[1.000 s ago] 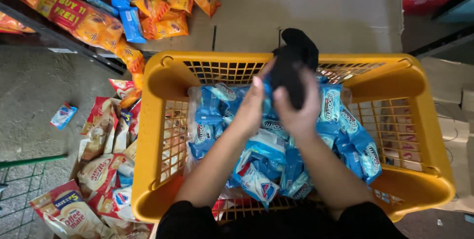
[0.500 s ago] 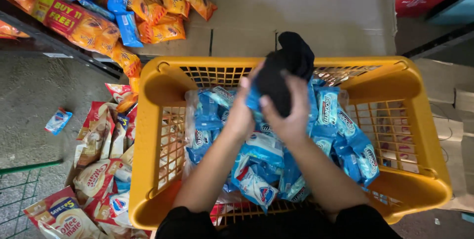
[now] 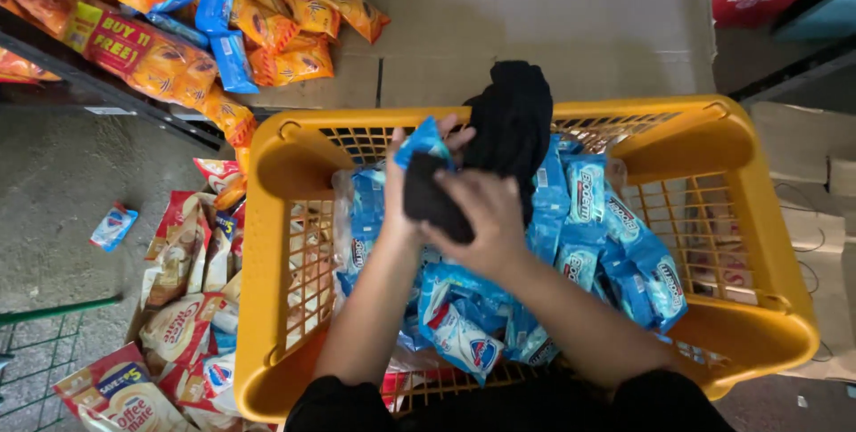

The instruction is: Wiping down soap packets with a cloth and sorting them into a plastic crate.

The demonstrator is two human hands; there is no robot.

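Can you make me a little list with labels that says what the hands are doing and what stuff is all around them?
Left hand: holds a blue snack packet and one end of a black cloth
Right hand: lies over the black cloth, gripping it
Basket: yellow plastic basket, under both hands
In the basket: many blue snack packets
Left of the basket: red and cream sachets on the floor
Top left: orange and blue packets in a pile
Alone on the floor: one small blue packet
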